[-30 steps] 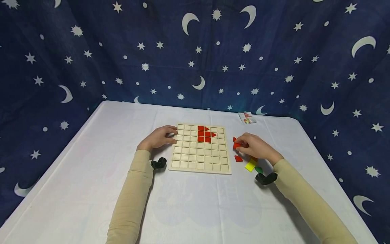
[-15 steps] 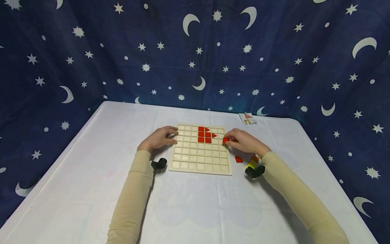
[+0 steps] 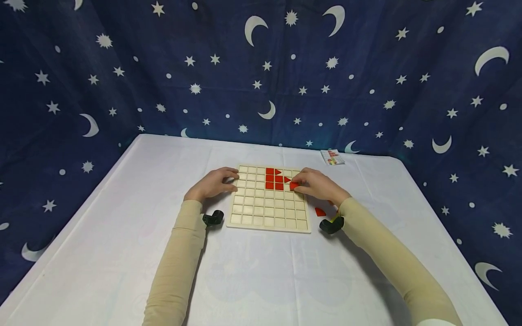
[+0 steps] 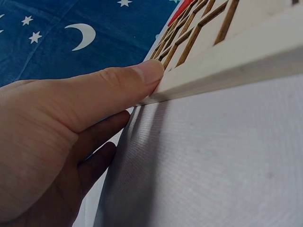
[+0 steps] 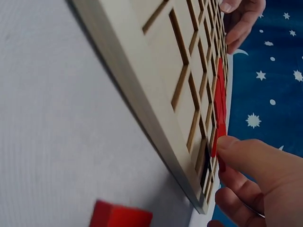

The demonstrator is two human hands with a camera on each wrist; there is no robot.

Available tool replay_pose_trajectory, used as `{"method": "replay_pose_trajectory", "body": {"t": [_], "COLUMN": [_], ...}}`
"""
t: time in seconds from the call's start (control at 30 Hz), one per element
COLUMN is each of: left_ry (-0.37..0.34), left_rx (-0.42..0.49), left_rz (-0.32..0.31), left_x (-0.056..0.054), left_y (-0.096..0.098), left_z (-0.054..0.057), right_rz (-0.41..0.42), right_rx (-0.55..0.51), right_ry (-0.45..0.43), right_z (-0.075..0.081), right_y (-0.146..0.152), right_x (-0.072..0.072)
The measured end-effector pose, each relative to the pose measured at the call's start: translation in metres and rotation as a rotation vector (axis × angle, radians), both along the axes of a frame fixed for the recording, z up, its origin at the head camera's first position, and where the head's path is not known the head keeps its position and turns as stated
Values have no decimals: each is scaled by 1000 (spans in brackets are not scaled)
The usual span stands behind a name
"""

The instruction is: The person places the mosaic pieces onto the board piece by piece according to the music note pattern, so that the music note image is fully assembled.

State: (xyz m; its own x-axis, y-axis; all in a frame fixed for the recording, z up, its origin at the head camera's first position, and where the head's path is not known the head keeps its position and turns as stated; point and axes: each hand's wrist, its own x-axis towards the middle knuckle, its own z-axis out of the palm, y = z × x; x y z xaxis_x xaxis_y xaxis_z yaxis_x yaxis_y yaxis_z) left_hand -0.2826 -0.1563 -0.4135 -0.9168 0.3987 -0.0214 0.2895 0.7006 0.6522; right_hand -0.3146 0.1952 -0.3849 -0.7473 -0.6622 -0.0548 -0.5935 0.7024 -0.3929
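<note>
Two-hand work on board [image 3: 253,206]

L hand [image 3: 211,183] at board's left edge: fingers loosely spread, thumb on rim, prob. anti-slip. R hand [image 3: 316,184] over board's right side: thumb + fingers pinching red tile [image 3: 293,186], prob. for fine ctrl. Spare red pc [image 3: 320,212] just right of board, likely kept reachable.

On 1 board [image 3: 252,204], 5 red sqs [image 3: 269,185] and 2 pointed red pcs [image 3: 287,179] are counted; 1 further red pc [image 3: 293,186] is held by R fingers [image 5: 239,187]. Off-board, 1 loose red pc [image 3: 320,212], 1 pic card [image 3: 332,157], 2 hands [image 3: 210,183] and 2 blk wrist cams [image 3: 213,218] are seen; part-hidden pcs [image 3: 331,203] can't be counted.
</note>
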Motion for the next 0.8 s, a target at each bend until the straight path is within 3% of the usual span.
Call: {"method": "replay_pose_trajectory", "body": {"t": [0.8], "left_ry": [-20], "left_rx": [4], "left_rz": [13], "left_x": [-1], "left_y": [0], "left_z": [0], "right_rz": [-42], "right_rx": [38], "right_ry": [-30], "right_z": [-7], "right_y": [-15], "right_x": [-4]}}
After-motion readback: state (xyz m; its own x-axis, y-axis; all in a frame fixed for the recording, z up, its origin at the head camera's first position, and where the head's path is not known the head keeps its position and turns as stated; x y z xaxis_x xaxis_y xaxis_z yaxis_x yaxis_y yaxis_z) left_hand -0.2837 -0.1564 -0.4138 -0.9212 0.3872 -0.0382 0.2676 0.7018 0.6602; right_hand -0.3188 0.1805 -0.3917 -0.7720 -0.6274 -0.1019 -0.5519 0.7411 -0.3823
